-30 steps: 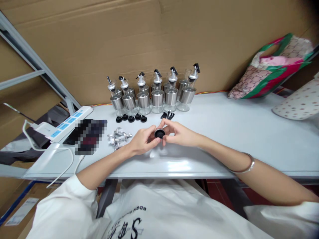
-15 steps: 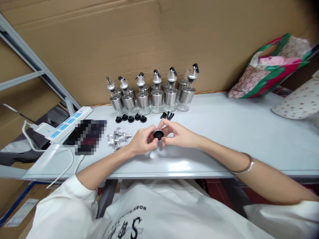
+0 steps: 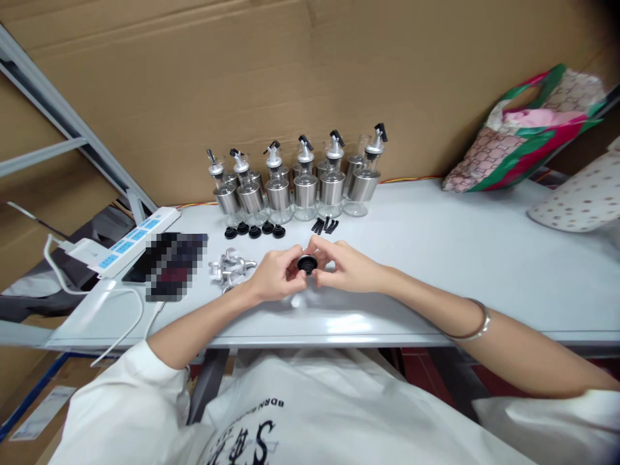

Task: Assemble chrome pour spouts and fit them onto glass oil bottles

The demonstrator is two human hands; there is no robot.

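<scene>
Between the fingertips of my left hand (image 3: 281,274) and my right hand (image 3: 336,261) is a pour spout (image 3: 307,263), its ribbed black stopper facing me and a silver rim around it. Both hands are closed on it, just above the table near its front edge. Left of my left hand lies a pile of silver spout tops (image 3: 231,268). Beyond it sit several black stoppers (image 3: 254,231). Several small black flip caps (image 3: 324,225) lie past my right hand. Glass bottles with steel sleeves (image 3: 305,192) stand at the back; the front ones carry spouts.
On the left are a white power strip (image 3: 138,240), a blurred-out dark device (image 3: 177,265) and a white cable (image 3: 140,310). A patterned bag (image 3: 527,139) and a dotted white object (image 3: 581,194) stand at the right. Cardboard (image 3: 290,71) backs the table (image 3: 460,258).
My right thumb and fingers have shifted slightly around the stopper, which has tipped a little. The black flip caps show more fully now. My left hand has barely moved.
</scene>
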